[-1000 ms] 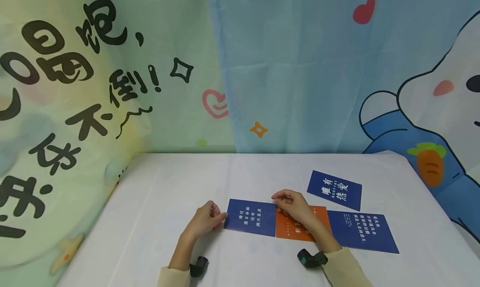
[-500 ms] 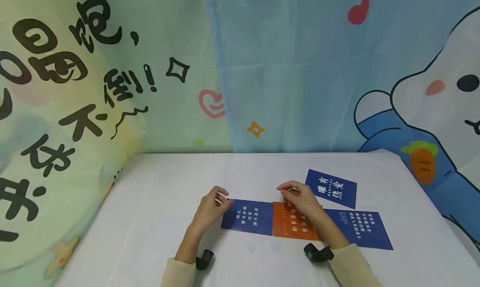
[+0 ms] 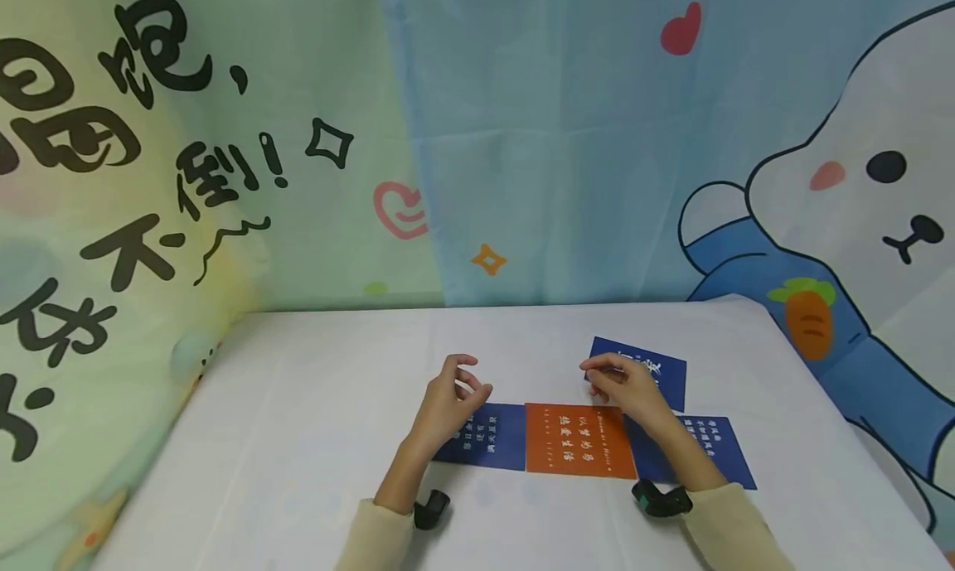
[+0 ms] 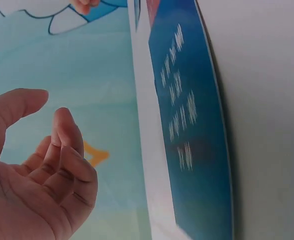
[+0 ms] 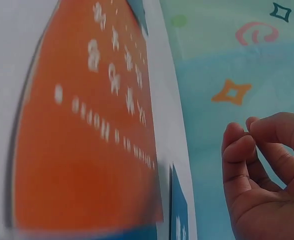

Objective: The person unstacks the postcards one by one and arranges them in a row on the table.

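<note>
Three cards lie in a row on the white table: a blue card [image 3: 496,451] at left, an orange card [image 3: 578,444] in the middle, a blue card [image 3: 724,447] at right. Behind the row is another blue card [image 3: 675,380], partly covered by my right hand [image 3: 627,386]. That hand is raised with fingers bent, thumb close to the fingertips and nothing between them. My left hand [image 3: 451,404] hovers over the left card's far corner, hiding part of its print. In the left wrist view its fingers [image 4: 79,175] curl loosely, thumb apart, holding nothing.
A white cloth covers the table [image 3: 336,438]. Behind it hangs a printed cloth backdrop [image 3: 552,140] with a cartoon animal and lettering. Dark wrist cameras sit on both wrists, the left camera [image 3: 431,510] just above the table.
Both hands have lifted off the row of cards. The left rose from the left card's edge; the right went from the orange card toward the back blue card. The head view has turned right.
</note>
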The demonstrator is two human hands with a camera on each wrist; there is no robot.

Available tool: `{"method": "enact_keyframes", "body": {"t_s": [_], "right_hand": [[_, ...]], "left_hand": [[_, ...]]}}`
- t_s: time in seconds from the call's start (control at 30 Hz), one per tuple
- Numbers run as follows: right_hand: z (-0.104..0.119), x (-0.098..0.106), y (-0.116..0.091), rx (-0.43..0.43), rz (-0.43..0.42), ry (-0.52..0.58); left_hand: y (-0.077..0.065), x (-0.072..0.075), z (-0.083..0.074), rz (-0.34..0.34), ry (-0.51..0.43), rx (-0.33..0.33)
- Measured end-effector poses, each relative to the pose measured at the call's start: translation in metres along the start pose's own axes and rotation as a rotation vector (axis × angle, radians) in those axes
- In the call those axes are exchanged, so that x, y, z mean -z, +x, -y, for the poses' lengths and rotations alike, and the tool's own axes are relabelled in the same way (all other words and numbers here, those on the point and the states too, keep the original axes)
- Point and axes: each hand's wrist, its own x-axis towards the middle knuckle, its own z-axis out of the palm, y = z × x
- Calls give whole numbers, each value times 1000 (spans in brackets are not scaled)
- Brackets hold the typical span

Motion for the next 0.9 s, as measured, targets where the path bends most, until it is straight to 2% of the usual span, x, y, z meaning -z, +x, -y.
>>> {"method": "enact_keyframes", "body": {"t_s": [0.3, 0.57, 0.73, 0.9], "right_hand": [[-7, 22, -4, 32, -37, -43], [-10, 37, -9, -12, -84, -105], [-13, 47, -12, 28, -126, -123], [-18, 55, -14, 29, -184, -148]], "left_hand": [[8, -24, -10, 68, -71, -3], [18, -47, -15, 69, -131, 6], [29, -61, -18, 92, -140, -8], [39, -68, -23, 120, -132, -10]]}}
